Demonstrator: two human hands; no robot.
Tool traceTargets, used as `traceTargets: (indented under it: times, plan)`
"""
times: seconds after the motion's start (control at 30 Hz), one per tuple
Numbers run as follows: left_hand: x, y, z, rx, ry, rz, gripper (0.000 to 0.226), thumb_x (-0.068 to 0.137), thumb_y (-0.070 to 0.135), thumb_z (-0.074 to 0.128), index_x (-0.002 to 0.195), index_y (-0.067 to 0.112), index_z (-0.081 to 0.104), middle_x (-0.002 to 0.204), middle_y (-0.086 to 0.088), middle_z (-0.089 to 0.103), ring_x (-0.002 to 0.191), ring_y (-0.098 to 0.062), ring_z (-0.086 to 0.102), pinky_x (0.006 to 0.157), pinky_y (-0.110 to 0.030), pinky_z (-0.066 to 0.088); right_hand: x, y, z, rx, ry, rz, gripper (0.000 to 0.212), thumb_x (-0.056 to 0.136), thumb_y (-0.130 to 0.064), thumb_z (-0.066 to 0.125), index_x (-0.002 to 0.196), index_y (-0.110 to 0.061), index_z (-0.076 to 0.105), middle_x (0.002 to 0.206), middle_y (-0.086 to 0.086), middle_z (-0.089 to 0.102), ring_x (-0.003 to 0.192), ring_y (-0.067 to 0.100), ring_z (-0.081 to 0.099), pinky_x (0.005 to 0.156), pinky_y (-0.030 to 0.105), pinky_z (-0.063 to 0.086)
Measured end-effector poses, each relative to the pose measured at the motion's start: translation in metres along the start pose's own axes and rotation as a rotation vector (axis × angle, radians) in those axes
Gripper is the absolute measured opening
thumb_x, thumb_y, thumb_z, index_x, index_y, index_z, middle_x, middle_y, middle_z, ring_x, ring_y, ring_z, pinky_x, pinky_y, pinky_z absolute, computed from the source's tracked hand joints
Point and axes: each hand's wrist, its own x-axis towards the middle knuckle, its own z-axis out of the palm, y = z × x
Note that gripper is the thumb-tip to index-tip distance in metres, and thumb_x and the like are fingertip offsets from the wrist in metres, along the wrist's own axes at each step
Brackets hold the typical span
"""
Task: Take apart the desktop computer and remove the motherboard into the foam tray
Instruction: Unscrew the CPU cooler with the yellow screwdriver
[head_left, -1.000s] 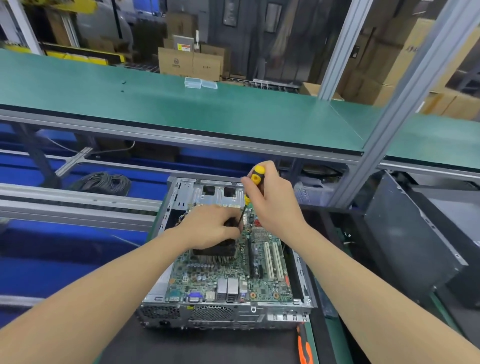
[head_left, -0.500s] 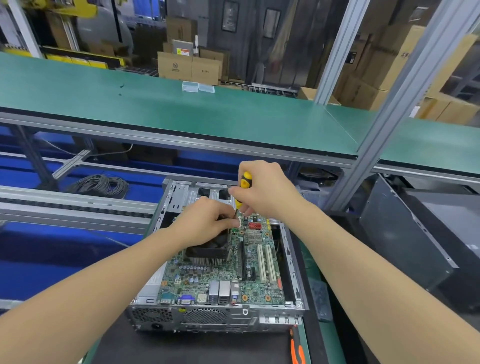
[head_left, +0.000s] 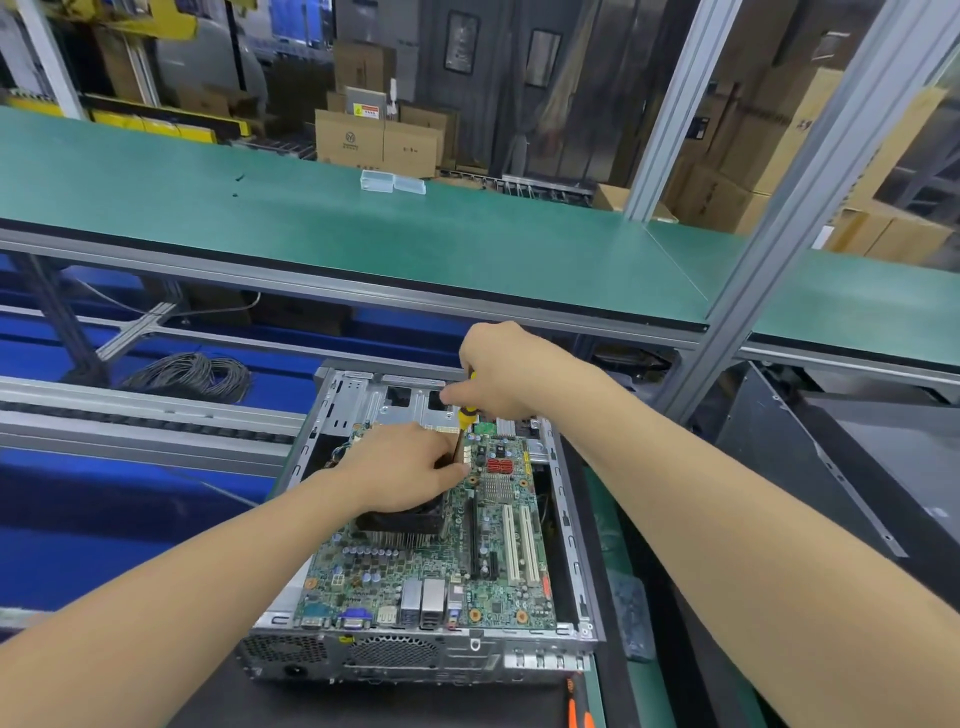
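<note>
centre frame | right grip (head_left: 511, 376) clamped on screwdriver (head_left: 466, 415) handle, upright, likely loosening a board screw | left grip (head_left: 402, 462) pinches its shaft above the cooler (head_left: 400, 522), steadying the tip | motherboard (head_left: 441, 577) lies in open case (head_left: 415, 662), lower centre; foam tray unseen

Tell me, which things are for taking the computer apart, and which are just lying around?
For the job: green motherboard, grey metal computer case, yellow-handled screwdriver gripped by the right hand.
Just lying about: coil of black cable, two clear plastic boxes, brown cardboard boxes, orange-handled tool.
</note>
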Motion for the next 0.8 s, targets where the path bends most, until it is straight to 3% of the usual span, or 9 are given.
traceTargets:
  times: [0.1,0.27,0.43,0.6,0.8]
  plan:
    - [0.001,-0.001,0.000,0.009,-0.035,0.001,0.042,0.094,0.062,0.041,0.071,0.028,0.048,0.059,0.003,0.055,0.056,-0.014,0.052,0.057,-0.035,0.046,0.001,0.004,-0.006,-0.022,-0.051,-0.098,0.040,0.100,-0.045,0.066,0.082,-0.011,0.056,0.074,0.005,0.052,0.068,0.024,0.043,0.056,0.031,0.034]
    - [-0.001,-0.001,-0.003,0.023,-0.082,-0.006,0.044,0.083,0.063,0.039,0.080,0.023,0.058,0.071,-0.001,0.062,0.066,-0.021,0.058,0.062,-0.039,0.051,0.004,0.001,-0.010,-0.044,-0.075,-0.268,0.036,0.095,-0.039,0.074,0.079,-0.015,0.052,0.078,0.005,0.059,0.066,0.023,0.047,0.061,0.034,0.040]
    - [-0.002,0.000,-0.002,-0.001,-0.055,-0.001,0.040,0.090,0.062,0.037,0.078,0.028,0.055,0.082,0.000,0.068,0.074,-0.021,0.060,0.068,-0.042,0.053,0.008,0.003,-0.017,-0.133,-0.102,-0.378,0.035,0.090,-0.032,0.080,0.075,-0.020,0.051,0.078,0.000,0.060,0.070,0.018,0.050,0.062,0.034,0.042]
    - [-0.003,-0.002,-0.002,-0.099,-0.019,-0.009,0.052,0.099,0.068,0.035,0.079,0.035,0.070,0.067,0.006,0.064,0.059,-0.009,0.055,0.061,-0.035,0.050,0.007,0.006,-0.015,-0.189,-0.104,-0.459,0.029,0.088,-0.019,0.082,0.078,-0.018,0.055,0.074,-0.004,0.059,0.067,0.011,0.050,0.055,0.029,0.030]
    - [-0.004,0.001,-0.005,-0.120,0.008,-0.014,0.067,0.098,0.074,0.022,0.085,0.030,0.071,0.059,0.002,0.060,0.057,-0.011,0.058,0.058,-0.035,0.048,0.001,0.000,-0.018,-0.278,-0.091,-0.633,0.032,0.077,0.005,0.069,0.071,-0.021,0.052,0.081,-0.001,0.064,0.076,0.019,0.060,0.055,0.024,0.032]
